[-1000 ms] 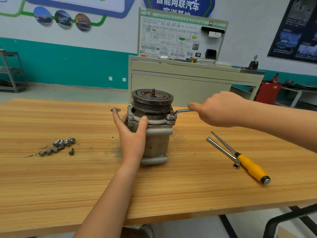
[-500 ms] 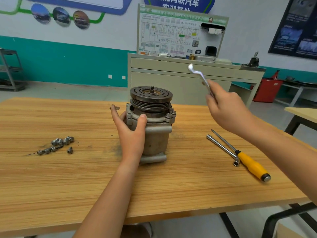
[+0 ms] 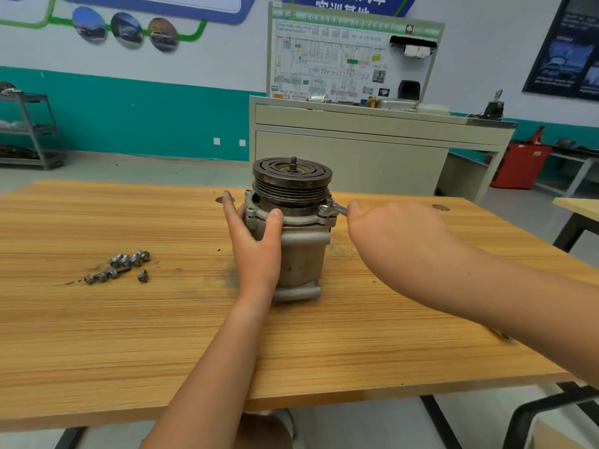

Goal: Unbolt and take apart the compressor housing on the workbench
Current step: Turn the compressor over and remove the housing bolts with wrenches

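Left hand [image 3: 256, 246] clasps compressor [image 3: 303, 254]; right hand [image 3: 395, 231] apparently grips wrench [image 3: 331, 209].

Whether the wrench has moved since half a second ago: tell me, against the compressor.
Yes. The wrench, held by the right hand, has come down and leftward, from higher than the top of the compressor to the right side of its flange.

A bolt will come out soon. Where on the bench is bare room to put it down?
Bare wood lies between the loose bolts and the left hand, and along the near edge of the workbench. Crowded around the compressor.
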The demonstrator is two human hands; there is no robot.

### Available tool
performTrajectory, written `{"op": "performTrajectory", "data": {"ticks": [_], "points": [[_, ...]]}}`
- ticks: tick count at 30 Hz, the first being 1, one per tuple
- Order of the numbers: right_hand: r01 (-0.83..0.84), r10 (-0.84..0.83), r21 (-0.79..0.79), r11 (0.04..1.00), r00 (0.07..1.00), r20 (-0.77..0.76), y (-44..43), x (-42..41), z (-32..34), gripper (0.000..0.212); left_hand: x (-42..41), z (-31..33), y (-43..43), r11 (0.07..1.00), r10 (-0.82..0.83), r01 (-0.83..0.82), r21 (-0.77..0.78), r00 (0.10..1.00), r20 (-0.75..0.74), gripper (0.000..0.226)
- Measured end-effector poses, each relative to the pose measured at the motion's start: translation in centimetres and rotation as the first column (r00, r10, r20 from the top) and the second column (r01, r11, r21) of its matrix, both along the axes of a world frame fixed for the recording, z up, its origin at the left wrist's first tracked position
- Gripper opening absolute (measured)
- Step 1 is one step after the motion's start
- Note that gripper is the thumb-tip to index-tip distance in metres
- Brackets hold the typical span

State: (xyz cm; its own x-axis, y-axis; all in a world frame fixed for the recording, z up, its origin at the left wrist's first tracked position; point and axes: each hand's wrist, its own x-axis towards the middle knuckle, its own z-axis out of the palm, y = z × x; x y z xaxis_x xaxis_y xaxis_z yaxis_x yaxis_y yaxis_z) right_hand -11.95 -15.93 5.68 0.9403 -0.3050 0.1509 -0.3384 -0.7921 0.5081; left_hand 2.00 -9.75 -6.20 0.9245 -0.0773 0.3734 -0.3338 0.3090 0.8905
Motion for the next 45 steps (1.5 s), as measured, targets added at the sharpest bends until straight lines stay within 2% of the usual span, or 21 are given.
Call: {"op": "performTrajectory", "data": {"ticks": [3,6,11,13,16,19,21,24,26,29,32,39,41,43,45], "points": [[-0.048,0.043,-0.066,0.997,0.996,-0.077,0.5,0.1,0.4,0.044,-0.1,0.0,-0.2,1.000,0.008,-0.008,-0.013,1.000,-0.004,0.074],[-0.093,0.082,-0.165,0.982,0.994,-0.071,-1.0,0.1,0.8,0.037,-0.1,0.0,-0.1,1.000,0.002,-0.003,-0.021,1.000,-0.003,0.076],[-0.132,0.109,-0.301,0.944,0.990,-0.090,-3.7,1.1,1.0,0.044,0.3,-0.1,0.2,1.000,0.015,-0.015,0.015,1.000,-0.008,0.080],[-0.112,0.098,-0.305,0.946,0.993,-0.063,-4.9,2.3,1.3,0.030,0.3,-0.2,0.2,1.000,0.013,-0.013,0.012,1.000,-0.009,0.080],[-0.159,0.161,-0.190,0.969,0.987,-0.006,-6.3,4.5,1.1,0.016,0.3,-0.2,0.2,1.000,0.008,-0.008,-0.002,1.000,-0.015,0.081],[-0.191,0.195,-0.052,0.980,0.975,0.102,-6.9,6.5,-0.2,0.019,0.3,-0.2,0.3,1.000,0.009,-0.010,-0.012,1.000,-0.020,0.082],[-0.193,0.181,0.028,0.981,0.954,0.241,-6.9,6.6,-0.6,0.020,0.2,-0.2,0.3,1.000,0.013,-0.014,-0.015,1.000,-0.016,0.083],[-0.217,0.094,0.163,0.962,0.830,0.550,-6.7,4.2,-0.3,0.020,0.3,-0.2,0.2,1.000,0.011,-0.011,-0.016,1.000,-0.011,0.082],[-0.230,0.048,0.194,0.954,0.752,0.657,-5.7,1.8,-0.2,0.020,0.3,-0.2,0.1,1.000,0.013,-0.013,-0.021,1.000,-0.013,0.081],[-0.058,-0.017,0.135,0.989,0.866,0.500,-3.7,-1.0,-0.4,0.030,0.3,-0.2,0.0,1.000,0.012,-0.013,-0.023,1.000,-0.029,0.080],[-0.021,-0.007,0.093,0.995,0.959,0.285,-2.0,-1.5,-1.0,0.044,0.2,-0.2,0.1,1.000,0.015,-0.016,-0.020,0.999,-0.044,0.079],[0.058,-0.058,0.003,0.998,0.995,0.086,-0.1,-0.9,-1.1,0.048,0.2,0.1,0.3,1.000,-0.003,0.003,-0.002,0.999,-0.034,0.078],[0.074,-0.075,0.029,0.997,0.996,0.038,0.6,-0.5,-1.1,0.054,0.2,0.1,0.2,1.000,-0.002,0.002,-0.003,0.999,-0.037,0.077],[0.092,-0.095,0.112,0.989,0.995,0.014,1.0,0.0,-0.7,0.047,0.2,0.1,0.2,1.000,0.000,-0.001,-0.008,0.999,-0.042,0.077],[0.063,-0.063,0.081,0.995,0.998,0.000,0.7,0.1,-0.5,0.044,0.3,0.0,0.3,1.000,-0.004,0.004,-0.008,0.999,-0.041,0.078]]}}
